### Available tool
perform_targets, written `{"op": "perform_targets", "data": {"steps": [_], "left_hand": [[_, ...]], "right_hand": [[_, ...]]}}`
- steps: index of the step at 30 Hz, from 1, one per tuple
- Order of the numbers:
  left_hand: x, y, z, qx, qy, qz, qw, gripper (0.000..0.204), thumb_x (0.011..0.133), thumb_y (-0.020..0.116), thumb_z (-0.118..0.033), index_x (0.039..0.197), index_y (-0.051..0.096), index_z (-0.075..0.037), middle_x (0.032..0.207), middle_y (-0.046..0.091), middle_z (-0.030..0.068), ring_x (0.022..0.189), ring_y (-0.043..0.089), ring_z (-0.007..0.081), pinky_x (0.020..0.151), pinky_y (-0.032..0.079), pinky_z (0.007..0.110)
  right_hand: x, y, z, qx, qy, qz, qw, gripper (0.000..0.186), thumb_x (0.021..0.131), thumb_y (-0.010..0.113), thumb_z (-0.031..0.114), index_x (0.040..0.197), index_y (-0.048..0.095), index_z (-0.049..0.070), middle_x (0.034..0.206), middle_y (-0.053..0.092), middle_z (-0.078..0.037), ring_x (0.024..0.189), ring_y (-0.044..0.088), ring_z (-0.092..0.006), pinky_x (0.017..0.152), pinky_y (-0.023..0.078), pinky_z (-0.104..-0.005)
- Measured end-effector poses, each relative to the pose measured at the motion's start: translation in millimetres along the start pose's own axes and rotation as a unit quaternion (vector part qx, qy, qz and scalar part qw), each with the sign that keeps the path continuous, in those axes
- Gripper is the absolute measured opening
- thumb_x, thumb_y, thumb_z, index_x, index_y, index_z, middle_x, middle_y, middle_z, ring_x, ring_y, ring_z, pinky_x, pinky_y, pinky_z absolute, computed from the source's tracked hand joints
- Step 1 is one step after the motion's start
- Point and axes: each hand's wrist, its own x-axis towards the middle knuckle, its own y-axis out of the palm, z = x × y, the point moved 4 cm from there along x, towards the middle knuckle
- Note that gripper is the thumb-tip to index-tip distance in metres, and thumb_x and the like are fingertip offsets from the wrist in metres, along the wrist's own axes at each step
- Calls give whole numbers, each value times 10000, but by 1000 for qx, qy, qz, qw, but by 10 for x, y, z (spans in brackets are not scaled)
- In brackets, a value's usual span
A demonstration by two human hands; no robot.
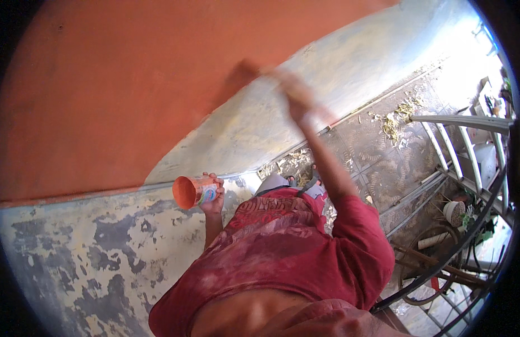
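My left hand (pixel 216 197) is wrapped round a cup (pixel 205 189) with a printed side, tilted so that its round mouth and orange inside face left. My right hand (pixel 298 104) is smeared by motion and grips what looks like a paintbrush (pixel 247 72). The blurred dark head of the brush lies over the edge where the orange paint (pixel 114 95) on the wall meets the pale, patchy part (pixel 237 126). Whether the bristles touch the wall, I cannot tell.
A second wall (pixel 97 258) at the lower left has grey, flaking paint. Dry scraps (pixel 400 121) litter the patterned floor tiles (pixel 378 168). On the right stand a white metal ladder-like frame (pixel 467 149), a wheel (pixel 428 264) and a small pale pot (pixel 454 213).
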Motion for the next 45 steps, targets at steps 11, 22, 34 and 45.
{"op": "perform_targets", "data": {"steps": [11, 22, 34, 45], "left_hand": [[-521, -85, 61, -11, 63, -31, 997, 589, 818, 660, -354, 1322, 495, -98, 1281, 482, 144, 1161, 456, 315, 836, 482, 426], [-529, -101, -108, -18, 72, -12, 997, 563, 830, 666, -355, 1299, 506, -87, 1270, 495, 152, 1157, 467, 321, 829, 497, 418], [-638, -394, -435, -68, -18, 18, 997, 604, 805, 677, -387, 1311, 517, -97, 1274, 513, 151, 1157, 473, 323, 833, 505, 432], [-476, -219, -735, -81, -36, 100, 991, 626, 822, 656, -417, 1333, 493, -93, 1300, 502, 170, 1180, 461, 342, 842, 500, 443]], "right_hand": [[641, -1683, -454, -168, -98, -482, 854, 263, 954, 520, 86, 1171, 617, -27, 1095, 657, -160, 1027, 619, -284, 927, 484, -393], [-717, 1193, 661, 172, -40, 152, 972, 361, 772, 651, -77, 1099, 681, 72, 1175, 639, -159, 1112, 602, -323, 912, 505, -379], [114, -1199, -212, -32, -105, -495, 862, 299, 948, 495, 126, 1142, 637, -53, 1068, 668, -141, 931, 617, -194, 841, 473, -315], [-1463, 2324, 743, 130, 29, -11, 991, 229, 858, 634, -21, 1084, 663, 3, 1082, 679, -120, 1025, 631, -227, 913, 478, -333]]}}
